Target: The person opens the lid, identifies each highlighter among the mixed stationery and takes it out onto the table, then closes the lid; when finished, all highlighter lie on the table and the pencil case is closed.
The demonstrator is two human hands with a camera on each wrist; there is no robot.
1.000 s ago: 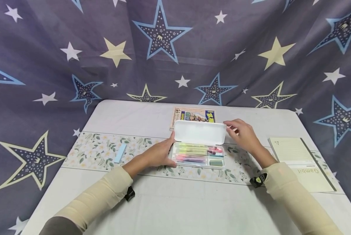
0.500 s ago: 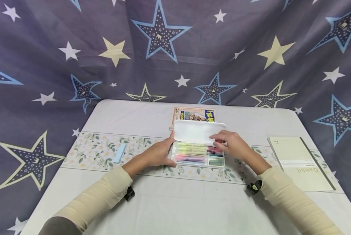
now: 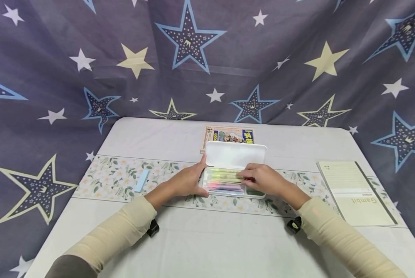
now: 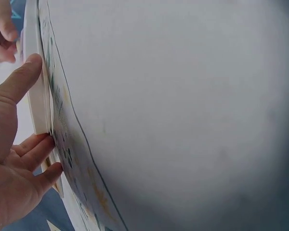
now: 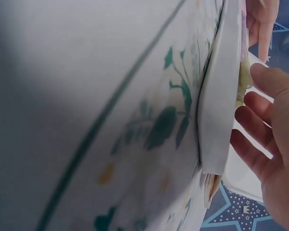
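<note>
A white pencil case lies with its lid raised at the back. Inside are several yellow pens and pink and purple pens. My left hand holds the case's left end; in the left wrist view its thumb presses the front wall while the fingers reach round the end. My right hand is over the case's right compartments, fingertips at the right ends of the yellow pens. In the right wrist view its thumb and bent fingers stand apart. The hand covers most of the right compartments.
A book with an illustrated cover lies behind the lid. On the left of the floral strip is a light-blue bar. A cream notebook marked Gambit lies at the right. A star-patterned cloth hangs behind the table.
My right hand has left the lid's right edge and moved left and down to the yellow pens in the case. My left hand has stayed at the case's left end.
</note>
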